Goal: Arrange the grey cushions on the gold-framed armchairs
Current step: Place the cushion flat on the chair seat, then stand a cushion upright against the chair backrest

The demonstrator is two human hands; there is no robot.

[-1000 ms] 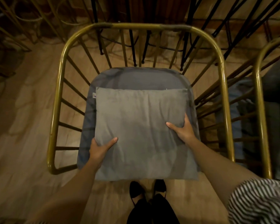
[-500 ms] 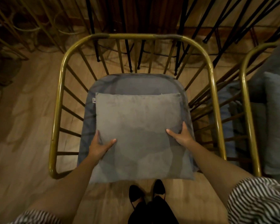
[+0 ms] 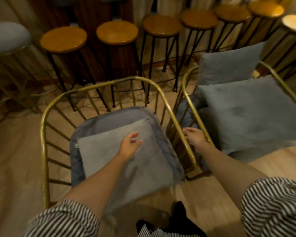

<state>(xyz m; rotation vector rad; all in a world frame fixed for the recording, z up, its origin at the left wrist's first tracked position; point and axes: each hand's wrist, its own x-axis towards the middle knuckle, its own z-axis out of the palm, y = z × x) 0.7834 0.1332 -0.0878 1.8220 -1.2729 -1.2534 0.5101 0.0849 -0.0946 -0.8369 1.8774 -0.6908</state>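
Observation:
A grey cushion [image 3: 108, 156] lies flat on the padded seat of the gold-framed armchair [image 3: 46, 120] in front of me. My left hand [image 3: 129, 144] hovers over its far right part, fingers apart, holding nothing. My right hand [image 3: 196, 136] is past that chair's right rail, beside the gold frame of a second armchair [image 3: 186, 82], fingers loosely spread and empty. On the second chair one large grey cushion [image 3: 249, 113] lies flat across the seat and another grey cushion [image 3: 229, 64] leans upright behind it.
A row of round wooden stools [image 3: 116, 32] on thin black legs stands behind the chairs, with a grey-topped stool [image 3: 7, 36] at far left. The two armchairs stand close side by side on a pale wooden floor [image 3: 12, 159]. My black shoes [image 3: 178, 219] are at the bottom.
Both hands have let go of the cushion's front corners and lifted away to the right. The view has swung up and right, bringing the second chair and the stools into sight.

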